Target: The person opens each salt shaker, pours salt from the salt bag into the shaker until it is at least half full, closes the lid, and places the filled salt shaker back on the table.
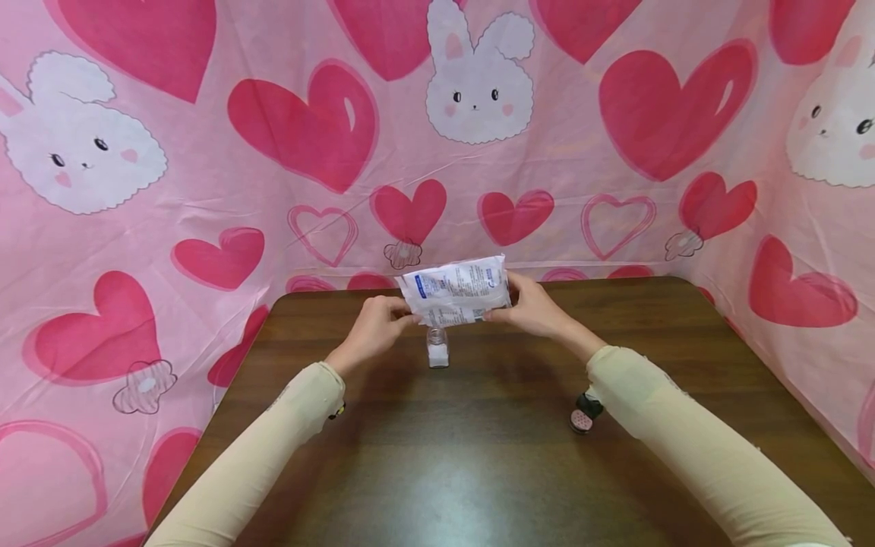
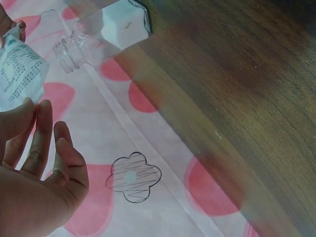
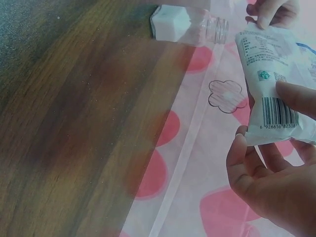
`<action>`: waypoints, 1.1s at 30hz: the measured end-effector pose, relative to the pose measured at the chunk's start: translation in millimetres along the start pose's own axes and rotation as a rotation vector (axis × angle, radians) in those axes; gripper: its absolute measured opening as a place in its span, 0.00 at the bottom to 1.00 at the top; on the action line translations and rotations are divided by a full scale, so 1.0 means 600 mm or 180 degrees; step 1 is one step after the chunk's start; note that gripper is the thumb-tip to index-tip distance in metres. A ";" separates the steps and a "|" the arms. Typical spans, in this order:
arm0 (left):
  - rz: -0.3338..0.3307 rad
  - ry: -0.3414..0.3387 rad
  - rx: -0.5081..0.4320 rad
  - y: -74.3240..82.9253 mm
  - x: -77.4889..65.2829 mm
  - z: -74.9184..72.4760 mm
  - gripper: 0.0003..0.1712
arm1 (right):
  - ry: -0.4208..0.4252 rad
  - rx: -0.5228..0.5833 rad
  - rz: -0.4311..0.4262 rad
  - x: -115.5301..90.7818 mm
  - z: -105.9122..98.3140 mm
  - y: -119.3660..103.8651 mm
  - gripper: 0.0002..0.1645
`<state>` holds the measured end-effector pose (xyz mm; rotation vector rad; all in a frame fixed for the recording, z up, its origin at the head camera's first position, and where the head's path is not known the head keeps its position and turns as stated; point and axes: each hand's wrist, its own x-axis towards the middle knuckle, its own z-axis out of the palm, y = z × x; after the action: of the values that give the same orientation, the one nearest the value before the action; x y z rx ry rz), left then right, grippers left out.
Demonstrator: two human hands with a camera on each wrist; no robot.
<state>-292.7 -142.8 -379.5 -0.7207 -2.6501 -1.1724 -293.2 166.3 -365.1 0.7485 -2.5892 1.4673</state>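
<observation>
A white printed packet [image 1: 456, 290] is held up over the far half of the table, above a small clear bottle. My left hand [image 1: 376, 328] pinches one end of it between thumb and fingers. At the opposite end my right hand [image 1: 535, 306] grips it, the thumb across its face near the barcode in the right wrist view. The clear bottle [image 1: 437, 349] stands upright, its threaded neck uncapped just below the packet's lower edge. White contents fill its lower part, seen also in the bottle [image 2: 116, 32] of the left wrist view.
The dark wooden table [image 1: 437, 471] ends at a pink cloth [image 1: 567, 220] printed with hearts and rabbits, which hangs behind and along both sides. A small black and pink object [image 1: 584, 414] shows by the right cuff.
</observation>
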 end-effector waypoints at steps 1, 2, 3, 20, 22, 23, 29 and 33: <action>0.0004 0.0004 0.0007 0.000 0.000 0.000 0.06 | 0.0003 -0.0005 0.0002 0.000 0.000 0.000 0.36; 0.0011 0.0006 0.0012 0.000 0.000 0.000 0.05 | 0.0005 -0.0008 0.0010 0.000 0.000 0.000 0.36; 0.0016 0.0010 0.0019 0.000 0.000 -0.001 0.05 | 0.0006 -0.0012 0.0017 0.000 0.000 0.000 0.36; 0.0041 0.0003 0.0048 0.000 0.001 -0.003 0.06 | 0.0016 0.0028 -0.0018 -0.003 0.001 -0.001 0.36; 0.0051 0.0015 0.0063 0.000 0.001 -0.002 0.05 | 0.0010 0.0026 -0.0015 -0.004 0.001 -0.003 0.36; 0.0054 0.0019 0.0064 0.001 0.001 -0.002 0.05 | 0.0009 0.0030 -0.0011 -0.005 0.001 -0.003 0.36; 0.0090 0.0043 0.0052 0.002 0.001 -0.002 0.04 | 0.0001 0.0026 0.0035 -0.006 0.000 -0.004 0.35; 0.0091 0.0042 0.0064 0.002 0.001 -0.002 0.04 | 0.0005 0.0028 0.0023 -0.006 0.000 -0.003 0.36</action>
<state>-292.4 -142.6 -377.8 -0.7423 -2.6281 -1.1374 -289.2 166.6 -364.5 0.7397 -2.5888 1.4815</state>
